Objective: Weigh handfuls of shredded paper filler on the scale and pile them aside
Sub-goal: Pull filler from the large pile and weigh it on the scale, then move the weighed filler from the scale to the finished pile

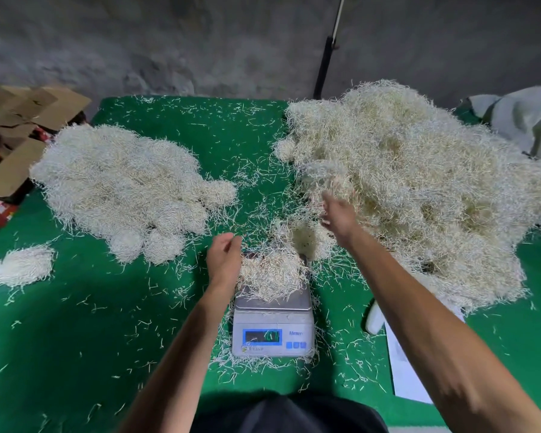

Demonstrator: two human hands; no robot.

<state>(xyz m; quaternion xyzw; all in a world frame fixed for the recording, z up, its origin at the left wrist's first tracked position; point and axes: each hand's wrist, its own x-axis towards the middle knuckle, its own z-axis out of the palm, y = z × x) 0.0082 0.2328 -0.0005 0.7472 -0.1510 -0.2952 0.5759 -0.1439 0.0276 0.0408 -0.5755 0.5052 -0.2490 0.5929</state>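
I'm looking at what seems a plain packing workroom: a bare grey concrete wall (200, 42) is rising beyond my fingertips, a green-covered table (75, 339) is spreading under them, opened cardboard boxes (16, 135) are sitting far to their left, and a digital scale (272, 326) is standing just below them.

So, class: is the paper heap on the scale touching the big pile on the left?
Apart. The head view shows bare green table with only loose strands between the heap on the scale and the left pile.
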